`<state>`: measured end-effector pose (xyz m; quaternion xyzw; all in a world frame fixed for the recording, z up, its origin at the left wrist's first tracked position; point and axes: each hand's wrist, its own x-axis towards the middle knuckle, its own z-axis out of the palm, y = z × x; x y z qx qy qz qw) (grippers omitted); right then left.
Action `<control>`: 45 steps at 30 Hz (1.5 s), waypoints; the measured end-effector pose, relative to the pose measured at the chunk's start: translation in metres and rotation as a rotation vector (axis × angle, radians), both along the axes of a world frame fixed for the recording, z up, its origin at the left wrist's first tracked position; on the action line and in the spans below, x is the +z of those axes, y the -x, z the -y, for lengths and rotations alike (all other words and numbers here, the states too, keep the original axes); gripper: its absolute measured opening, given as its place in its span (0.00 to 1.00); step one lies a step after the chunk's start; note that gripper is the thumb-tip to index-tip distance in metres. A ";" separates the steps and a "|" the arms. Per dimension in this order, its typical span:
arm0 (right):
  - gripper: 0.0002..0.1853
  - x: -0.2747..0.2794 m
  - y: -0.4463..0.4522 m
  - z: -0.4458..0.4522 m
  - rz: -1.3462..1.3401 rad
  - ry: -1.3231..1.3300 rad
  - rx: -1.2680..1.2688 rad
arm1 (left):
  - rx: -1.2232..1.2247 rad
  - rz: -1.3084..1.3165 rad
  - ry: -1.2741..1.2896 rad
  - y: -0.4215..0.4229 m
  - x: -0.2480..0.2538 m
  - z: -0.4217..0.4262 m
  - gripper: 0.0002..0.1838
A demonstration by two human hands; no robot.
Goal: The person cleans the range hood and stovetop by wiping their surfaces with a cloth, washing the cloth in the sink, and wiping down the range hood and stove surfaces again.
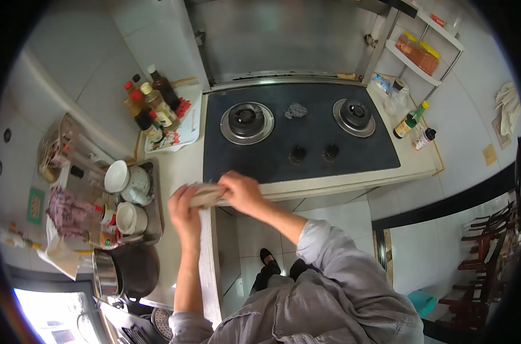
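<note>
Both hands meet over the counter's front edge, near the hob's front left corner. My left hand is closed round one side of a folded beige cloth. On the cloth's right end, my right hand has its fingers closed. Beyond the hands lies the black glass hob, with a left burner and a right burner. A crumpled grey scouring pad rests on the glass between the burners.
Sauce bottles stand on a white tray at the left. Bowls and a dark pot occupy the left counter. Two more bottles stand right of the hob. A shelf holds yellow-lidded jars.
</note>
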<state>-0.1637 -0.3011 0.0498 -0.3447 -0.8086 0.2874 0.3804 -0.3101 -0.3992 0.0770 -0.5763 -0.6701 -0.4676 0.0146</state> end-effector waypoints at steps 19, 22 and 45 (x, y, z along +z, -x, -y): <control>0.14 -0.082 -0.152 -0.318 0.503 -0.097 -0.343 | -0.209 -0.370 0.394 -0.110 -0.089 -0.178 0.30; 0.11 -0.059 -0.186 -0.352 0.172 0.021 -0.381 | -0.220 -0.335 0.437 -0.152 -0.068 -0.233 0.26; 0.21 -0.015 -0.374 -0.340 -0.316 -0.007 -0.558 | -0.249 -0.692 0.280 -0.292 -0.108 -0.430 0.14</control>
